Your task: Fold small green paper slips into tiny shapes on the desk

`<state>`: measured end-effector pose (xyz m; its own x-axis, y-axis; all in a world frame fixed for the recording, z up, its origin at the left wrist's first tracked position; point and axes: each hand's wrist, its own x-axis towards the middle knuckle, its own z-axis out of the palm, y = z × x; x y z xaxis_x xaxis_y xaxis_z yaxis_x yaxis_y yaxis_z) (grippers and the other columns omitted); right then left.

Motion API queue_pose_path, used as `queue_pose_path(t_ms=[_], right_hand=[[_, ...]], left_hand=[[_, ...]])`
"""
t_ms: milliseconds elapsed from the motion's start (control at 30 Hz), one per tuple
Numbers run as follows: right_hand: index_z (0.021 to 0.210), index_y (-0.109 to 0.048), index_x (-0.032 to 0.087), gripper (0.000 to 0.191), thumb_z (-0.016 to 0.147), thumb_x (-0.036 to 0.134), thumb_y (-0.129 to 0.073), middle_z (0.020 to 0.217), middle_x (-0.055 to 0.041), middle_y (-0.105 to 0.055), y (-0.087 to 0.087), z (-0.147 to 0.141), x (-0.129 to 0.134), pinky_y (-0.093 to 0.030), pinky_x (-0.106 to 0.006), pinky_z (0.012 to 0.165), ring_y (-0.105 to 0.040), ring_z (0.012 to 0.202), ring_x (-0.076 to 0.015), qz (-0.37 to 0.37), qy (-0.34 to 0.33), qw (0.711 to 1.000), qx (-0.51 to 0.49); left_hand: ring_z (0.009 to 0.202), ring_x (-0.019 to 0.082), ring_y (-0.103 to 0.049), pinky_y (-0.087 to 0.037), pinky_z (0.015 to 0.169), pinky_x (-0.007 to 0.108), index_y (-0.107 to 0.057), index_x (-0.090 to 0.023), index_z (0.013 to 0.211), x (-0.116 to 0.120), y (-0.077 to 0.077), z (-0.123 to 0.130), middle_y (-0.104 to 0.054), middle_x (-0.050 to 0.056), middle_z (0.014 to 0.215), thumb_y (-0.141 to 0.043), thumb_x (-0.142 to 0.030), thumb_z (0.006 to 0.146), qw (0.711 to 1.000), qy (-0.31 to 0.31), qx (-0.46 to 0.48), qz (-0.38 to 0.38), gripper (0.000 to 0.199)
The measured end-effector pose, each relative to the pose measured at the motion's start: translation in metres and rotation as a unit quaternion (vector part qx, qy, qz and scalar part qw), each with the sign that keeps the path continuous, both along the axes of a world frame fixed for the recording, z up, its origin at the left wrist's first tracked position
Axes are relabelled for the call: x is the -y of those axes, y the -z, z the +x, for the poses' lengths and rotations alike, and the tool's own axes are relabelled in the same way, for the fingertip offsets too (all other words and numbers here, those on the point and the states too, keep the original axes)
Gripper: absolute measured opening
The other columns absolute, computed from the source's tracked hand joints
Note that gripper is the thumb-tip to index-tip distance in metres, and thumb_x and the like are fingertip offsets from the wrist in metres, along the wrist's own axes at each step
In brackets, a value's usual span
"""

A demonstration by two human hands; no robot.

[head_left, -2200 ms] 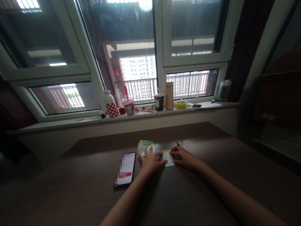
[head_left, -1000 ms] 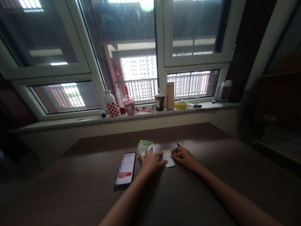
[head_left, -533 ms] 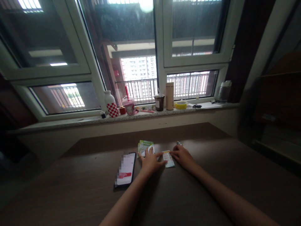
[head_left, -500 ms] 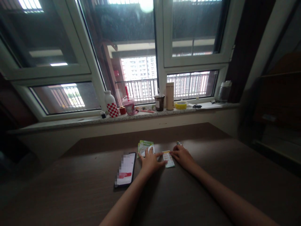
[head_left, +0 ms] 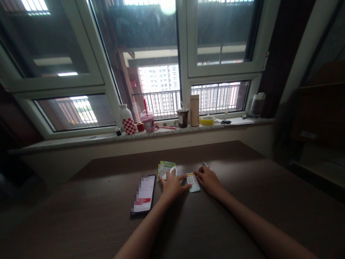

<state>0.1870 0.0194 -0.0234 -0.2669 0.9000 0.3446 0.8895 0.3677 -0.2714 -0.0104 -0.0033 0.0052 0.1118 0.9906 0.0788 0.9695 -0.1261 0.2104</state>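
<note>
On the brown table lies a small white packet (head_left: 193,184) with a yellow band along its top and print on its face. My left hand (head_left: 171,185) has its fingers spread, with thumb and forefinger at the packet's left edge. Its other fingertips reach over a stack of green-and-white printed packets (head_left: 166,164), partly hidden by the hand. My right hand (head_left: 209,180) is closed, its fingertips at the packet's upper right edge. Just beyond its knuckles lies a small shiny piece (head_left: 206,164), too small to name.
A phone (head_left: 144,196) with a lit screen lies left of my left forearm. On the windowsill (head_left: 105,139) behind the table stand a checkered bottle (head_left: 127,120), a pink drink cup (head_left: 147,121), a dark drink cup (head_left: 182,118), a tan flask (head_left: 194,110), yellow tape (head_left: 207,121) and scissors (head_left: 225,122).
My right hand has shifted very slightly at the packet's upper right edge. The left hand, packets and phone look the same.
</note>
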Motion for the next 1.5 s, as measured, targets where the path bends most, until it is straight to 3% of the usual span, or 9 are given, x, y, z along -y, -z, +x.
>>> queue_pose_path(t_ms=[233, 467, 833, 1100, 1300, 1500], right_hand=[[0.109, -0.071, 0.023, 0.025, 0.093, 0.030, -0.052, 0.106, -0.0086, -0.060, 0.008, 0.007, -0.006, -0.042, -0.036, 0.094, -0.054, 0.104, -0.0225, 0.010, -0.043, 0.997, -0.066], [0.099, -0.075, 0.025, 0.019, 0.087, 0.030, -0.061, 0.105, -0.0076, -0.060, 0.004, 0.005, -0.008, -0.042, -0.036, 0.093, -0.054, 0.103, -0.0224, -0.019, -0.028, 0.996, -0.087], [0.111, -0.073, 0.023, 0.031, 0.082, 0.032, -0.067, 0.110, -0.0106, -0.060, -0.003, 0.017, -0.010, -0.043, -0.036, 0.097, -0.055, 0.104, -0.0223, -0.071, -0.102, 0.988, -0.088], [0.120, -0.068, 0.019, 0.045, 0.077, 0.034, -0.071, 0.123, -0.0130, -0.057, -0.012, 0.025, -0.003, -0.038, -0.040, 0.105, -0.051, 0.115, -0.0251, -0.108, -0.152, 0.980, -0.074], [0.126, -0.064, 0.020, 0.059, 0.070, 0.037, -0.076, 0.132, -0.0134, -0.052, -0.014, 0.029, 0.000, -0.033, -0.043, 0.110, -0.046, 0.124, -0.0279, -0.144, -0.160, 0.974, -0.074], [0.128, -0.062, 0.021, 0.061, 0.071, 0.038, -0.075, 0.134, -0.0132, -0.051, -0.012, 0.032, 0.002, -0.032, -0.043, 0.111, -0.045, 0.126, -0.0282, -0.148, -0.169, 0.970, -0.091]], left_hand=[[0.145, 0.041, -0.018, -0.001, 0.103, 0.079, -0.059, -0.050, 0.123, 0.000, 0.000, -0.001, -0.038, 0.005, 0.153, -0.054, -0.074, 0.073, 1.000, 0.003, 0.004, 0.000, 0.056], [0.145, 0.041, -0.018, -0.002, 0.104, 0.078, -0.059, -0.050, 0.124, 0.000, 0.000, 0.000, -0.037, 0.005, 0.154, -0.053, -0.075, 0.073, 1.000, -0.003, -0.002, -0.005, 0.057], [0.146, 0.040, -0.014, 0.000, 0.106, 0.075, -0.057, -0.048, 0.127, 0.005, -0.007, 0.003, -0.032, 0.007, 0.156, -0.054, -0.074, 0.074, 1.000, -0.010, -0.006, -0.020, 0.059], [0.146, 0.040, -0.014, 0.002, 0.105, 0.076, -0.057, -0.049, 0.126, 0.004, -0.006, 0.001, -0.032, 0.007, 0.156, -0.054, -0.073, 0.074, 1.000, -0.002, 0.000, -0.018, 0.058], [0.145, 0.042, -0.015, 0.003, 0.105, 0.077, -0.060, -0.047, 0.125, 0.003, -0.003, 0.000, -0.035, 0.006, 0.154, -0.054, -0.073, 0.074, 1.000, -0.003, 0.005, -0.005, 0.057], [0.145, 0.041, -0.016, 0.003, 0.104, 0.077, -0.059, -0.048, 0.125, 0.003, -0.003, 0.000, -0.035, 0.006, 0.155, -0.055, -0.073, 0.073, 1.000, -0.003, 0.001, -0.005, 0.057]])
